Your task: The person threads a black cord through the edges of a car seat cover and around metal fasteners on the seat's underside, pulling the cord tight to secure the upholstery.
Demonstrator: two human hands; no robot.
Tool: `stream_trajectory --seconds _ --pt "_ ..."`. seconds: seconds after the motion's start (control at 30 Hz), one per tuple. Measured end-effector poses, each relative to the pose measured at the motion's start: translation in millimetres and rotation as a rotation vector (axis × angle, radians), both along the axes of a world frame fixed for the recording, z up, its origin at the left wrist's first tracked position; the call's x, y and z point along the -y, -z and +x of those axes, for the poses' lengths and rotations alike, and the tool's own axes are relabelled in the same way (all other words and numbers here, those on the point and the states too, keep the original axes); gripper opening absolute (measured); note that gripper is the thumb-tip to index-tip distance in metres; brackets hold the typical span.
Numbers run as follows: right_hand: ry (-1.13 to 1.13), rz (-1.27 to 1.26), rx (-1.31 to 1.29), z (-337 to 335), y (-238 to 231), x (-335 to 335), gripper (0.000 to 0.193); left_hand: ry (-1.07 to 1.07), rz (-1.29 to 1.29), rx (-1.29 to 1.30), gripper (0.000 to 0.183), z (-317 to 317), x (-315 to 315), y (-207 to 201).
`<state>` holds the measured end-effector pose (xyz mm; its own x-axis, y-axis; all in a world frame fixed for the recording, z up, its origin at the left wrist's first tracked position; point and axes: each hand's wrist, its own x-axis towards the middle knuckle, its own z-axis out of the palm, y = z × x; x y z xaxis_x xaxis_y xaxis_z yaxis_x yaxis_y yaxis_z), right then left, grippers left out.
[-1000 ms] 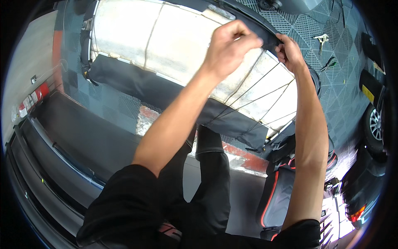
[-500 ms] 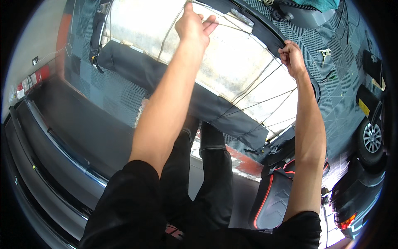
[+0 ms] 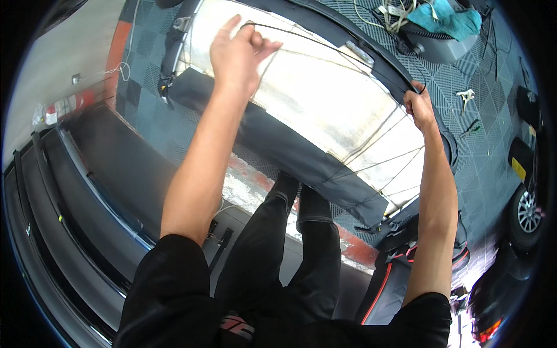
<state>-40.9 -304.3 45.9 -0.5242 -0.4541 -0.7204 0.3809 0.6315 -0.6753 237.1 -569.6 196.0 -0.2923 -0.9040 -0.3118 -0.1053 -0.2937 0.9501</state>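
Observation:
Before me lies a long padded piece like a vehicle seat, its pale, stained foam uncovered and a black cover folded up around its sides. Thin dark cords zigzag across the foam between the cover's edges. My left hand, slightly blurred over the far left part, pinches a black cord between thumb and fingers, some other fingers spread. That cord runs taut toward the right. At the cover's far right edge, my right hand is closed on the black rim, where a small loop of cord sticks out.
Grey floor tiles surround the piece. A grey machine with a teal cloth and coiled cables stands at the far right. Dark panels lie at left; black-and-red seats are near right, with a wheel beyond.
My left hand has moved left, drawing the cord out into a long straight line across the foam. My right hand stays at the cover's rim. The whole view has shifted a little.

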Motion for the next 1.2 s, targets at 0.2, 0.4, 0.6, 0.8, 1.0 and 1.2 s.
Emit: stream_trajectory --seconds 0.2,0.4,0.6,0.8,1.0,1.2 --pt "-0.099 0.071 -0.062 6 -4 7 0.079 0.402 -0.02 0.51 0.037 52 18 -36" --pt "-0.119 0.103 -0.083 7 -2 14 0.079 -0.066 -0.118 0.113 0.031 92 43 -61" --pt "-0.174 0.129 -0.129 10 9 12 0.087 0.21 -0.216 0.707 0.023 139 32 -89" --pt "-0.241 0.113 -0.128 0 11 4 0.099 0.596 0.0 0.747 0.026 155 48 -100" --pt "-0.268 0.145 -0.166 1 16 12 0.102 -0.071 0.341 0.182 0.055 159 90 -74" --pt "-0.193 0.136 -0.176 5 14 14 0.103 -0.434 0.139 0.102 0.058 185 125 -107"
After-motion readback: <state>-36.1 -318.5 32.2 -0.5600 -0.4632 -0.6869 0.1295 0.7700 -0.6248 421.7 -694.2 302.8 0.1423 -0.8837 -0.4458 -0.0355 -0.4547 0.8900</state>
